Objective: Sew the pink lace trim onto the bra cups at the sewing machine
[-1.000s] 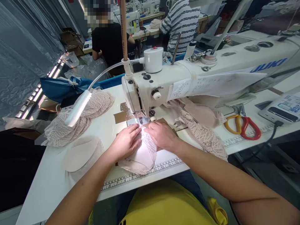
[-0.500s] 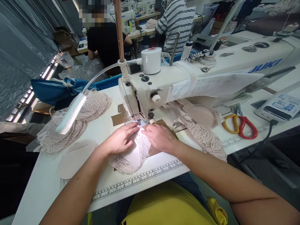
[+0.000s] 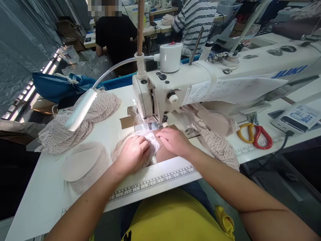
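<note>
A white sewing machine [image 3: 173, 83] stands over the table, its needle area just beyond my hands. A piece of pale lace fabric [image 3: 153, 140] lies under its lit front end. My left hand [image 3: 134, 152] is closed on the left part of this lace, fingers curled down, fingertips partly hidden. At the lace's right edge, my right hand [image 3: 174, 140] has its thumb and forefinger pressed together on the fabric. The lace spreads out on the left beneath my left hand.
Stacked lace pieces [image 3: 100, 107] lie left under a lamp [image 3: 81, 108]. Round fabric cups [image 3: 85, 164] sit nearer. On the right are more lace [image 3: 218, 145], red-and-yellow scissors [image 3: 254, 134] and a white device [image 3: 298, 117]. Two people [image 3: 114, 36] sit beyond.
My left hand has moved nearer to me and curled its fingers, drawing the lace back from the needle area. My right hand stays near the fabric's right edge. The view has shifted slightly.
</note>
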`<state>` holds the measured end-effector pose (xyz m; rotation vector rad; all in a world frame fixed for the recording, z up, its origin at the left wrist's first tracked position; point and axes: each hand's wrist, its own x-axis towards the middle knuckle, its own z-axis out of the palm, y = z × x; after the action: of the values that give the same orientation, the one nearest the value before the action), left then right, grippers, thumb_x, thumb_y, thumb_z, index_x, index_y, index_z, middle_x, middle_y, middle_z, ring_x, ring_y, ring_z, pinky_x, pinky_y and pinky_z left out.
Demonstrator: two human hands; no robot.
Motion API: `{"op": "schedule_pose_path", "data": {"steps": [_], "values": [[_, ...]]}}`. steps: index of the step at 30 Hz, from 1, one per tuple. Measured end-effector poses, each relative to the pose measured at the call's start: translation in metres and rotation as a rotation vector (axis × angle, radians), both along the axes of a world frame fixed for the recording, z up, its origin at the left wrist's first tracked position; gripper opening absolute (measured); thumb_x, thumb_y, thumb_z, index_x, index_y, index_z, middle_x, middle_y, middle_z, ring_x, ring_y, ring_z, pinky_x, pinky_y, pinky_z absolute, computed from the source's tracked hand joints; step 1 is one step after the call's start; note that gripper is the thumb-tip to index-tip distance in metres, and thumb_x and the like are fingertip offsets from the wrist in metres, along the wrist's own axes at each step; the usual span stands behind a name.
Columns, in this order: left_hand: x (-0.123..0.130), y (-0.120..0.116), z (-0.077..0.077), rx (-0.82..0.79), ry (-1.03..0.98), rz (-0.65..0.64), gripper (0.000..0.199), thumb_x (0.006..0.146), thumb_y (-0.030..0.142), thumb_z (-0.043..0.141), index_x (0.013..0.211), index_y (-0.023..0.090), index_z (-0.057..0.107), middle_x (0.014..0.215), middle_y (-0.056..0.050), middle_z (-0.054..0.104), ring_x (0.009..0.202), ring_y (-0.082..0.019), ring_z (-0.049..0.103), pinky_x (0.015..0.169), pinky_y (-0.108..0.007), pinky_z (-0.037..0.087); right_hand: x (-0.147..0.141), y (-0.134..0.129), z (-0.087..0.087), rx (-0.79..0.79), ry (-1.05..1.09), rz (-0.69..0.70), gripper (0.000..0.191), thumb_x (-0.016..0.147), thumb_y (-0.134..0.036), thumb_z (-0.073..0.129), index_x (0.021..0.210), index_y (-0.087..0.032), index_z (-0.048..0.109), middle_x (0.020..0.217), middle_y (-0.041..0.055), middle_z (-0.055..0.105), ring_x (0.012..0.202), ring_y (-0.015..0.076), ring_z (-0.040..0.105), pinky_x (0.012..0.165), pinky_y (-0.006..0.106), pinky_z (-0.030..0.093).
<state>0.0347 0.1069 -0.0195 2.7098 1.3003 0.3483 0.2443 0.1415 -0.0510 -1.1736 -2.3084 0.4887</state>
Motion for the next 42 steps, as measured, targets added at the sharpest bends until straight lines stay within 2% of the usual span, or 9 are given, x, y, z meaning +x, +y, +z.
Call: {"op": "schedule_pose_path", "data": {"steps": [2,7,12,16,19,28,37,42], "values": [[0.001,-0.001,-0.006,0.014,-0.039,0.016,0.025,0.092,0.021,0.043,0.076,0.016,0.061,0.077,-0.008,0.061,0.073,-0.021,0.054,0.067,-0.035,0.045,0.002,0.000,0.002,-0.023,0.035,-0.012,0.027,0.087,-0.009,0.047,0.095,-0.016,0.071,0.095,0.0056,0.070,0.086,0.0171,0.063,0.078,0.029,0.047],[-0.008,0.001,-0.010,-0.065,-0.202,0.008,0.018,0.092,0.018,0.042,0.080,0.017,0.056,0.077,-0.006,0.061,0.074,-0.019,0.053,0.069,-0.034,0.044,0.008,-0.004,0.018,-0.112,0.037,-0.009,0.026,0.085,-0.008,0.048,0.093,-0.018,0.071,0.096,0.0047,0.070,0.088,0.0177,0.062,0.078,0.030,0.047],[-0.013,0.001,-0.008,-0.111,-0.248,0.009,0.013,0.089,0.017,0.045,0.082,0.018,0.055,0.078,-0.005,0.061,0.075,-0.019,0.054,0.070,-0.033,0.046,0.007,-0.022,0.030,-0.139,-0.198,0.216,0.028,0.087,-0.010,0.048,0.102,-0.020,0.070,0.085,0.0046,0.065,0.080,0.0171,0.057,0.068,0.027,0.040],[-0.014,0.000,-0.011,-0.058,-0.220,-0.075,0.015,0.089,0.016,0.045,0.091,0.017,0.061,0.095,-0.009,0.064,0.088,-0.021,0.058,0.077,-0.036,0.047,0.004,-0.042,0.021,0.009,-0.401,0.201,0.030,0.084,-0.007,0.047,0.104,-0.019,0.066,0.082,0.0052,0.058,0.072,0.0167,0.047,0.063,0.028,0.032],[-0.013,-0.002,-0.015,0.013,-0.145,-0.162,0.023,0.091,0.016,0.046,0.104,0.019,0.065,0.105,-0.010,0.064,0.092,-0.022,0.057,0.081,-0.038,0.046,0.004,-0.052,0.012,0.090,-0.399,0.162,0.032,0.083,-0.005,0.046,0.107,-0.018,0.064,0.084,0.0050,0.056,0.072,0.0168,0.041,0.065,0.029,0.030],[-0.008,-0.004,-0.017,0.050,0.023,-0.200,0.029,0.093,0.020,0.045,0.115,0.020,0.065,0.088,-0.009,0.061,0.081,-0.021,0.051,0.073,-0.036,0.042,0.007,-0.055,0.005,0.109,-0.294,0.139,0.033,0.084,-0.003,0.042,0.103,-0.018,0.063,0.081,0.0037,0.054,0.072,0.0165,0.038,0.067,0.028,0.030],[-0.008,-0.005,-0.017,0.090,0.047,-0.178,0.031,0.092,0.016,0.044,0.115,0.018,0.065,0.083,-0.009,0.059,0.077,-0.021,0.049,0.071,-0.036,0.041,0.009,-0.055,0.002,0.146,-0.257,0.139,0.033,0.088,-0.007,0.041,0.107,-0.019,0.064,0.082,0.0041,0.056,0.072,0.0165,0.040,0.066,0.028,0.031],[-0.007,-0.005,-0.016,0.087,0.036,-0.181,0.031,0.091,0.015,0.045,0.115,0.018,0.066,0.082,-0.009,0.059,0.078,-0.022,0.047,0.072,-0.037,0.041,0.012,-0.052,0.001,0.171,-0.143,0.102,0.029,0.093,-0.012,0.039,0.107,-0.016,0.064,0.085,0.0060,0.060,0.076,0.0169,0.048,0.069,0.028,0.038]]}}
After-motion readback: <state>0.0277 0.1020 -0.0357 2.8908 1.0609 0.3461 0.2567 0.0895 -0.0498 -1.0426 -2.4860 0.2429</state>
